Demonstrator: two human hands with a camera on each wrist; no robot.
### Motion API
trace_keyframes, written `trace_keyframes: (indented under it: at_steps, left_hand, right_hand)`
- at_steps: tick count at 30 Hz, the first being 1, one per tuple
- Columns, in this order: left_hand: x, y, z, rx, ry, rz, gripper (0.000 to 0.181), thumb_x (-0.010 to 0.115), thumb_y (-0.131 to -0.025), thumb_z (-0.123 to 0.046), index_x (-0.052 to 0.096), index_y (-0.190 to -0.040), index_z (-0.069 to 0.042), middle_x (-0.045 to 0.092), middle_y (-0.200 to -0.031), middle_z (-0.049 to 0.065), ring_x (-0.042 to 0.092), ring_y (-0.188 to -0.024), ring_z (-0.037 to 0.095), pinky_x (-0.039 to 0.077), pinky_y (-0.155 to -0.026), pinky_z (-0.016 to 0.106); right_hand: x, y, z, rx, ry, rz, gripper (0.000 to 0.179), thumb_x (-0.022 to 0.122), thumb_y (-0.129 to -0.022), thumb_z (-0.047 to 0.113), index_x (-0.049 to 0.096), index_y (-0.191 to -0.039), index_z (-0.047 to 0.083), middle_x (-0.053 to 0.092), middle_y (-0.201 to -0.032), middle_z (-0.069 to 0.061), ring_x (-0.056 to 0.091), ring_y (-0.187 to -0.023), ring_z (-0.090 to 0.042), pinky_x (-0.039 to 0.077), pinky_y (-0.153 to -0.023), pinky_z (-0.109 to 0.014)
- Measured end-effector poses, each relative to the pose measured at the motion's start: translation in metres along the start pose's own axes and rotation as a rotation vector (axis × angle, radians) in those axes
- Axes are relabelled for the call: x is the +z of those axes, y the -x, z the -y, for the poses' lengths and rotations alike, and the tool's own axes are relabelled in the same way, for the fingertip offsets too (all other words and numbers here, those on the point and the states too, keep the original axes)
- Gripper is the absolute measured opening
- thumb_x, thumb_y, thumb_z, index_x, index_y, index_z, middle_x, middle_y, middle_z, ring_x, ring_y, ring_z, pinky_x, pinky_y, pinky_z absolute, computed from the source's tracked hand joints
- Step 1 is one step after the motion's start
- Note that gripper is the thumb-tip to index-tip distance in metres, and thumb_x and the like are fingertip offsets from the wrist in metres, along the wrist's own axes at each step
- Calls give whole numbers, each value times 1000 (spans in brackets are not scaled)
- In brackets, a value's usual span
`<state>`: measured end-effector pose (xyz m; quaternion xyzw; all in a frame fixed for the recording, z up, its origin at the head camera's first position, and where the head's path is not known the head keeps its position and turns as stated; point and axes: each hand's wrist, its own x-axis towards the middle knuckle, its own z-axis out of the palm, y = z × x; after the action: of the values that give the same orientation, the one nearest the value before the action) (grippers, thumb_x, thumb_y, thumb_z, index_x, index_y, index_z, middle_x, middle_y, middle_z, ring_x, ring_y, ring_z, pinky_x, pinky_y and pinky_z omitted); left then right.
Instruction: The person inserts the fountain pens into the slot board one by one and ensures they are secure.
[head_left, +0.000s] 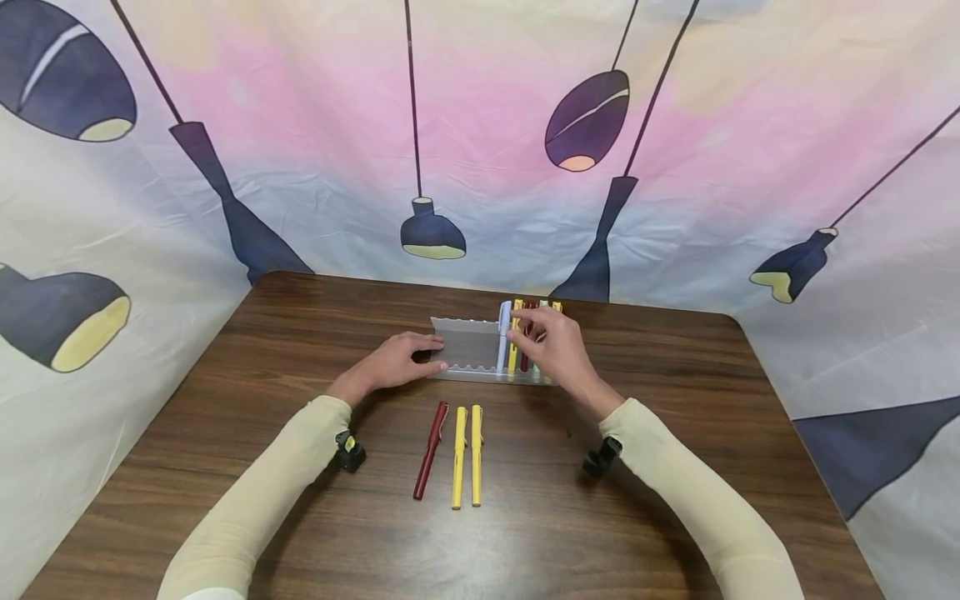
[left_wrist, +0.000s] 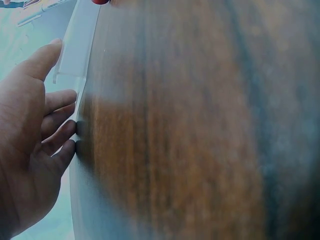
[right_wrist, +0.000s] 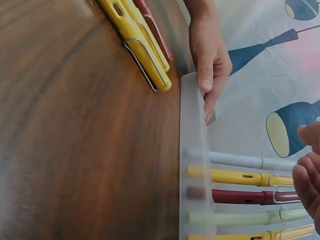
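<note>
A clear pen tray (head_left: pixel 468 379) lies near the table's back edge. My left hand (head_left: pixel 401 360) rests at its left end, the thumb at the front corner and fingers along the side; the left wrist view shows these fingers spread. In the tray's right part a light blue pen (head_left: pixel 504 337) lies leftmost, beside a yellow pen (right_wrist: pixel 235 176), a dark red pen (right_wrist: pixel 240 196), a pale green pen (right_wrist: pixel 250 216) and another yellow one. My right hand (head_left: pixel 553 343) is over these pens, thumb and index fingertips apart at the light blue pen's right side. It partly hides the others.
In front of the tray, a dark red pen (head_left: pixel 431 450) and two yellow pens, the left (head_left: pixel 459 457) and the right (head_left: pixel 476 455), lie on the brown wooden table (head_left: pixel 300 517). A printed cloth (head_left: pixel 495 125) hangs behind the table.
</note>
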<state>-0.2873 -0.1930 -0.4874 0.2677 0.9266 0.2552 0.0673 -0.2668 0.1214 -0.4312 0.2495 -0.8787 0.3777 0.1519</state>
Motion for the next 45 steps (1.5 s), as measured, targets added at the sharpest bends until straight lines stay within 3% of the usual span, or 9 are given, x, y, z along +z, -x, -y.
trace_keyframes:
  at_steps: [9,15,22,31,45]
  left_hand:
    - [1,1,3,0,11,-5,62,62,-100,-50,60,-144,-7,50,-154,13,41,-146,37,33,-118,57]
    - [2,1,3,-1,25,-2,62,62,-100,-51,60,-144,-7,51,-154,12,41,-146,36,33,-118,57]
    - [2,1,2,-13,20,-5,63,62,-99,-53,60,-144,-8,51,-154,12,41,-146,37,32,-118,58]
    - [2,0,3,-21,9,-6,64,61,-99,-56,61,-144,-10,51,-154,10,41,-146,37,30,-119,59]
    - [0,-1,-2,-37,22,6,64,61,-99,-55,60,-145,-11,50,-155,10,40,-146,36,31,-118,58]
  right_hand:
    - [8,20,1,-5,-61,77,33,81,-91,19,75,-120,5,73,-98,-11,68,-79,-11,60,-70,-29]
    - [15,35,4,29,-92,143,35,81,-91,22,75,-121,5,75,-97,-7,70,-79,-11,60,-71,-26]
    - [23,49,10,85,-109,248,41,81,-90,26,73,-125,5,76,-115,-9,72,-84,-10,60,-74,-27]
    - [38,63,15,107,-125,336,43,82,-89,27,73,-123,1,76,-100,-4,70,-84,-9,58,-73,-23]
    - [55,69,23,171,-119,380,41,83,-89,31,75,-120,5,74,-92,1,66,-76,-3,56,-68,-22]
